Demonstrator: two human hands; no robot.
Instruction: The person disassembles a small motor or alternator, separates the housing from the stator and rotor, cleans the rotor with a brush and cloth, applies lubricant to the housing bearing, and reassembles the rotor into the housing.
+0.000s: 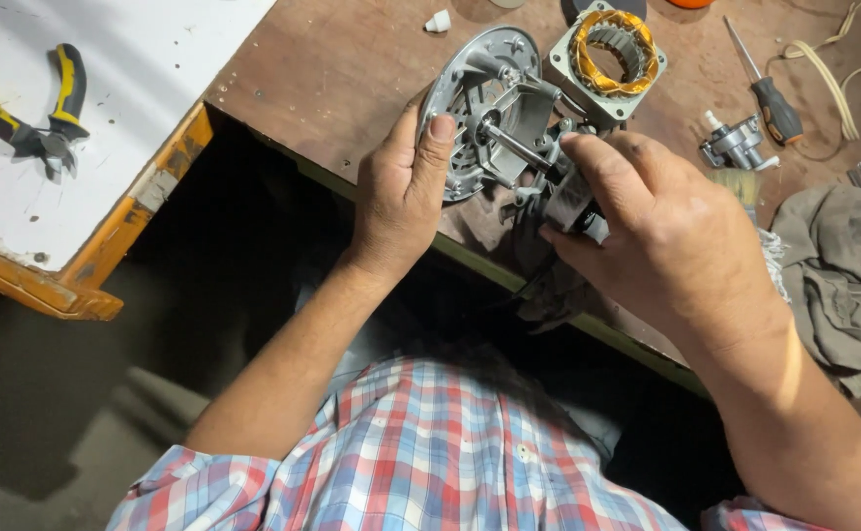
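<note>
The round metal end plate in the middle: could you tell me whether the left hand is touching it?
Touching. The head view shows the left hand gripping the round metal end plate, thumb pressed flat on its ribbed face.

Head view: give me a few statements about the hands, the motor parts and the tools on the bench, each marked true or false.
1. The left hand grips the round metal cover. True.
2. The right hand holds the screwdriver. False: the screwdriver lies on the bench, apart from both hands; the right hand is at the motor part next to the cover.
3. The pliers with yellow and black handles lie on the white board. True.
4. The copper-wound motor core lies on the grey rag. False: it sits on the bench behind the cover.
5. The person wears a plain black shirt. False: it is a checked shirt.
</note>
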